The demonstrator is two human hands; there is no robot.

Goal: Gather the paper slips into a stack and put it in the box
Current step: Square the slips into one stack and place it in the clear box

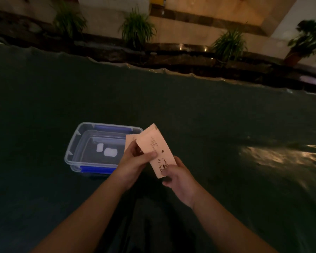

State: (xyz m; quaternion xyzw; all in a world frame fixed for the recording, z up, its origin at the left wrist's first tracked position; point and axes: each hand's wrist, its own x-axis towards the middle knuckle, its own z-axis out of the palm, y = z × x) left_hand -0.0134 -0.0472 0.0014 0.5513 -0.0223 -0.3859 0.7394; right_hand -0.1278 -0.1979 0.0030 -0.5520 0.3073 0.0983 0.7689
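Note:
A stack of pale pink paper slips point(153, 145) with small dark print is held above the dark table, fanned a little at its top. My left hand point(135, 161) grips its left edge with the thumb across the front. My right hand point(177, 177) pinches the lower right corner. Just left of the slips stands a clear plastic box point(75, 143) with blue clips, open at the top. Two small white patches point(107, 150) show on its bottom.
A dark green cloth point(208, 115) covers the table, and its wavy far edge runs across the upper half of the view. Beyond it a stone ledge holds several potted plants point(137, 28). A glare patch point(281, 156) lies on the cloth at the right.

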